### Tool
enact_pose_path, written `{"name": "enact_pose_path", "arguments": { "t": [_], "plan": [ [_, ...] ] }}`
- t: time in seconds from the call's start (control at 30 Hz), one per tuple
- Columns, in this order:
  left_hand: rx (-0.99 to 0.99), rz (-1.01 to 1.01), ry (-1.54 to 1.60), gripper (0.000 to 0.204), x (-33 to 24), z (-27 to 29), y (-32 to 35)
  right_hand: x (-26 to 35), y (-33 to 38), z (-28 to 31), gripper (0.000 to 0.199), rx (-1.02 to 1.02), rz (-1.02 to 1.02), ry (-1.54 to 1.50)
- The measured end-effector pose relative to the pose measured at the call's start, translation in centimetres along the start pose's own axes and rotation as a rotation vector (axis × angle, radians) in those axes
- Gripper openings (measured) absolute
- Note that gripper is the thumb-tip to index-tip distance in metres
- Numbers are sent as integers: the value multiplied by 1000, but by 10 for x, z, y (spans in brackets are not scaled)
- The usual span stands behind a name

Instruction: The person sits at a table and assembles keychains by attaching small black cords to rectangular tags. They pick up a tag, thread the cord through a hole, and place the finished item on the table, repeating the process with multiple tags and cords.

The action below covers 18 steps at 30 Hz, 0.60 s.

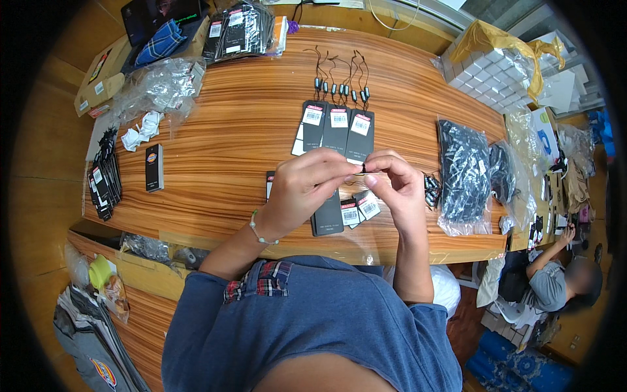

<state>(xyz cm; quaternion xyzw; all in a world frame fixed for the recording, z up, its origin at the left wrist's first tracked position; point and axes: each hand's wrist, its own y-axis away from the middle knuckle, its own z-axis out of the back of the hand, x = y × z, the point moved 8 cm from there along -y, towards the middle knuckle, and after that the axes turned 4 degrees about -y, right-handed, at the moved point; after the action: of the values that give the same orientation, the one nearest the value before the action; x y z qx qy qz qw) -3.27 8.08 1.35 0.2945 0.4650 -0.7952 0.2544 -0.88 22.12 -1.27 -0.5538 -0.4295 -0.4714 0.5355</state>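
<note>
Over the front middle of the table, my left hand (295, 186) and my right hand (400, 188) meet with fingertips pinched on a thin dark cord (361, 174). The fingers partly cover it, so its ends are hard to make out. Below the hands lies a black hang tag (327, 221), partly hidden by my left hand. Beside it sit small tags with white barcode stickers (369, 206). Just beyond my fingers, several black hang tags (337, 134) lie in a row, their dark cords (334, 78) stretched away from me.
On the right rest a clear bag of black pieces (464, 173) and loose small black pieces (432, 191). Leftward are fanned black tags (104, 179), a tag stack (154, 171) and crumpled paper (141, 130). White boxes (486, 65) fill the back right. A person (555, 284) sits far right.
</note>
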Motion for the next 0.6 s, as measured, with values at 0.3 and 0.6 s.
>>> {"name": "enact_pose_path", "arguments": {
  "t": [0.3,0.6],
  "plan": [
    [43,-95,-70,21,-6,-4,2,-1,-2,6,8,-29,14,-32],
    [137,413,371,26,28,-14,28,23,-4,17,12,-136,17,-851]
  ]
}}
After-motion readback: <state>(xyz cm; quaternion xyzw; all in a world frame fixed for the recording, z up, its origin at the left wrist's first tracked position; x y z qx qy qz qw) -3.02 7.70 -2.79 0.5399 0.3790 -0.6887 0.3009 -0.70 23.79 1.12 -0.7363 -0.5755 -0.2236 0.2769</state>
